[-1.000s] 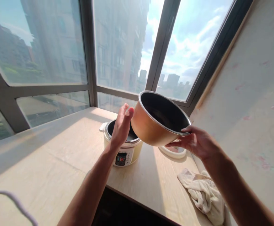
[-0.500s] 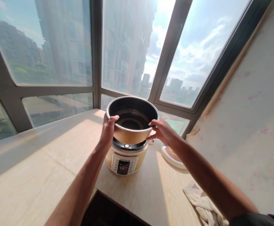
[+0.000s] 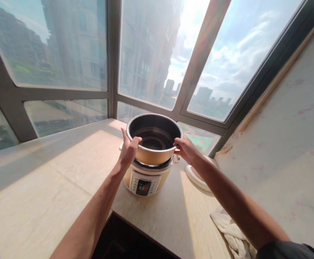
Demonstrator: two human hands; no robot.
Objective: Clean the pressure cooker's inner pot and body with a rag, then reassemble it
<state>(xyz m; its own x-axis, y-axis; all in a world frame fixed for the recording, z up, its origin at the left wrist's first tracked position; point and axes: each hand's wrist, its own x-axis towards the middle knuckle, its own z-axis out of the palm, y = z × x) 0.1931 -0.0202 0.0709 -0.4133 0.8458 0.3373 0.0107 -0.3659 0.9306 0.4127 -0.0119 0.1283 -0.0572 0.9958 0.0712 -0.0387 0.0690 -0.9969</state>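
Between my two hands is a round inner pot (image 3: pixel 155 155), dark inside and gold outside, with a silvery rim. My left hand (image 3: pixel 130 148) grips its left edge, thumb over the rim. On the opposite edge my right hand (image 3: pixel 187 148) pinches the rim, its thumb on the inside. Directly beneath, a cream electric cooker (image 3: pixel 144 181) with a dark front panel stands on the counter. The pot's lower part is at the cooker's open top, with the black ring showing just below. Whether the pot touches the cooker I cannot tell.
A round cream lid-like piece (image 3: pixel 196 178) lies right of the cooker, partly behind my right forearm. A crumpled cloth (image 3: pixel 234 232) rests at the counter's right. The pale counter (image 3: pixel 49 180) has a dark recess (image 3: pixel 130 239) at its front. Windows (image 3: pixel 151 54) rise behind; a patterned wall (image 3: pixel 289 158) is right.
The inner pot has come down closer to the cooker, with both hands still on its rim. Less of the cooker's opening shows beneath it. The view has shifted slightly.
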